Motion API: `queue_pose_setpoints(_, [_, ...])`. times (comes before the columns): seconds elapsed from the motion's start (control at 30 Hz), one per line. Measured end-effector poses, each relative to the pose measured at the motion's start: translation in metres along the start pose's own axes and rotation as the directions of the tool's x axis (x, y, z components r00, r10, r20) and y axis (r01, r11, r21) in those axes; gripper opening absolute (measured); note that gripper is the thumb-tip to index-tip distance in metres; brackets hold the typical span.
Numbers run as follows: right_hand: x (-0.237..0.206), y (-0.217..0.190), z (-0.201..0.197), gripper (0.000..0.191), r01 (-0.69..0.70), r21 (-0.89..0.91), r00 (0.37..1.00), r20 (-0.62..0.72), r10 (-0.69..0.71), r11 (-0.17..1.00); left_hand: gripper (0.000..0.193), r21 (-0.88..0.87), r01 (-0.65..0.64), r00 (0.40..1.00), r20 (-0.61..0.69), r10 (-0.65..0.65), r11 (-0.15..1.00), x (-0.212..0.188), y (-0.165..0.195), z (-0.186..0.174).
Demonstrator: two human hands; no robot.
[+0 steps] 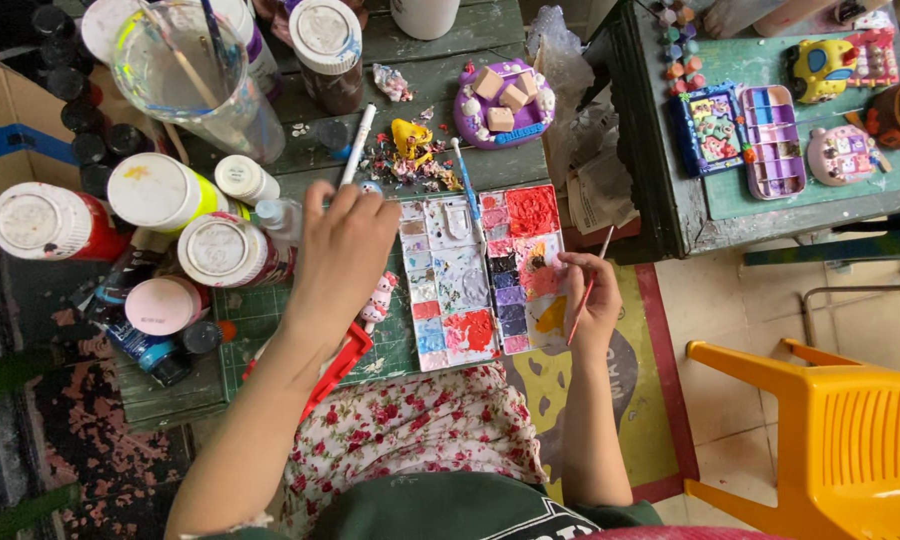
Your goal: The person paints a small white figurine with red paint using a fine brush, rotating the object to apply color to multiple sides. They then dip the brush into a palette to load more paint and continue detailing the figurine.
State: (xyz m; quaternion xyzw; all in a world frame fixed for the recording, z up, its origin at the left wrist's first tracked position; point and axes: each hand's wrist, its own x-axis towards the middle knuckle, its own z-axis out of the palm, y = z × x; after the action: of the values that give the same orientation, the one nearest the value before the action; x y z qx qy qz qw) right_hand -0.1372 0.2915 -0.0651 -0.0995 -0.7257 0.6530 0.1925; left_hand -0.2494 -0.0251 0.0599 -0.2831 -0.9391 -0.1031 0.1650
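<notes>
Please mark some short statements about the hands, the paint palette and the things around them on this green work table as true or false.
1. The right hand holds a thin red-handled brush at the white rectangular paint palette. True.
2. The left hand rests on the yellow plastic chair. False: it is over the table, by the white-capped paint bottles.
3. The round purple tray holds small tan blocks. True.
4. The palette's wells are all clean. False: many hold red, pink, blue and yellow paint.
5. The clear plastic cup lies tipped over on the floor. False: it stands on the table.
</notes>
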Motion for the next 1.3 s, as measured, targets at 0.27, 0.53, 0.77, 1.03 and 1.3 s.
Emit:
queue_pose_setpoints(0.27, [-0.006, -0.008, -0.025, 0.047, 0.186, 0.091, 0.979, -0.097, -0.177, 0.978, 0.012, -0.429, 0.24, 0.965, 0.005, -0.263, 0.871, -0.113, 0.03, -0.05])
queue_pose_setpoints(0.53, [-0.002, -0.01, -0.051, 0.027, 0.202, 0.182, 0.963, -0.215, -0.162, 0.962, 0.017, -0.387, 0.406, 0.871, -0.109, -0.479, 0.828, -0.208, 0.003, -0.071])
queue_pose_setpoints(0.77, [-0.029, -0.031, -0.001, 0.006, 0.115, 0.181, 0.992, -0.074, -0.103, 0.977, 0.032, -0.639, 0.496, 0.618, -0.216, -0.756, 0.588, -0.245, 0.027, -0.021])
queue_pose_setpoints(1.03, [-0.034, -0.065, 0.014, 0.01, 0.105, 0.187, 0.986, 0.105, -0.126, 0.977, 0.104, -0.396, 0.538, 0.728, -0.225, -0.647, 0.744, -0.246, 0.042, 0.018])
queue_pose_setpoints(1.3, [-0.051, -0.048, -0.014, 0.004, -0.034, 0.365, 0.996, 0.088, 0.002, 0.93, 0.106, -0.394, 0.56, 0.688, -0.269, -0.674, 0.729, -0.233, 0.035, 0.045])
